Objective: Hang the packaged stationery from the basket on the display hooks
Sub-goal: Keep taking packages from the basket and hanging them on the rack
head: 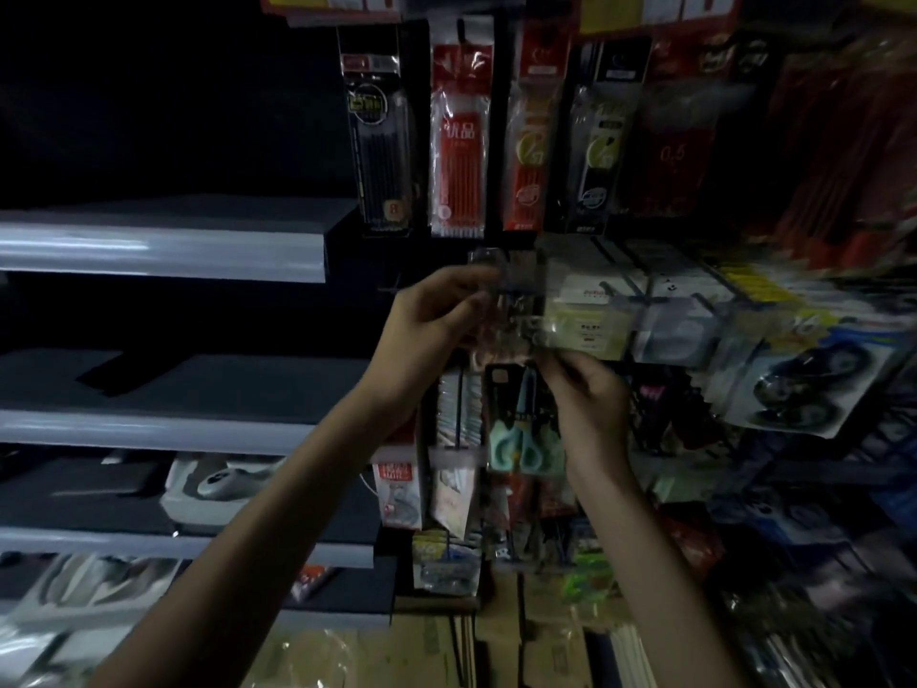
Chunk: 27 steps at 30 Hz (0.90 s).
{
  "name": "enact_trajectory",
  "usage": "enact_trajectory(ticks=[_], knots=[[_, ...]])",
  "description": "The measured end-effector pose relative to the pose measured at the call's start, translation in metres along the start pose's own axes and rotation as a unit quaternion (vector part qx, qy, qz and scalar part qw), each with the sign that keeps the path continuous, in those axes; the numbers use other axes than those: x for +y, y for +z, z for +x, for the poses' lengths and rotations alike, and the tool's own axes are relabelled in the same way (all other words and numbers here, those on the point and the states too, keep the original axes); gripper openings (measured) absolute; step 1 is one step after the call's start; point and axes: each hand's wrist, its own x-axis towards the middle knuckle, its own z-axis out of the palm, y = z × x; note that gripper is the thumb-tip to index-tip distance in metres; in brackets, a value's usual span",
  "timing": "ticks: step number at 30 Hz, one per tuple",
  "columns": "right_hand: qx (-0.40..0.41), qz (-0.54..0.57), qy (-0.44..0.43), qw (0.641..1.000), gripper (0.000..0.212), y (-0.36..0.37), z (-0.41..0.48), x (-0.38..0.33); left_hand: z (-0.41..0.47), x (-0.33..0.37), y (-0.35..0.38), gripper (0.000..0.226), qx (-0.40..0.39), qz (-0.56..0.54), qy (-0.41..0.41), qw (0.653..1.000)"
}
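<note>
Grey shelves sit left. Left hand pinches the top of a clear packet, fingers curled on it; right hand pinches its lower edge. Packet is up beside the hung packs, above the scissors pack, not hung as far as I can tell; blur hides hole and hook. Suggest: left hand steers hole onto hook tip, right hand keeps packet flat and square, then push back. Basket not in view.
</note>
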Motion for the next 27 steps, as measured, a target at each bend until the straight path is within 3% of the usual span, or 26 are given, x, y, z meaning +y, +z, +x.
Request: enact_trajectory(ticks=[6,12,27], knots=[[-0.003,0.009,-0.035,0.999,0.037,0.017,0.019,0.004,0.002,-0.001,-0.003,0.029,-0.007,0.023,-0.011,1.0],[0.003,0.005,-0.021,1.0,0.02,0.023,0.03,-0.001,0.002,-0.001,-0.005,0.031,-0.017,0.039,-0.002,0.999],[0.01,0.054,0.017,0.998,0.011,0.037,0.045,0.005,-0.003,-0.006,-0.002,0.035,-0.021,0.063,-0.003,0.998]])
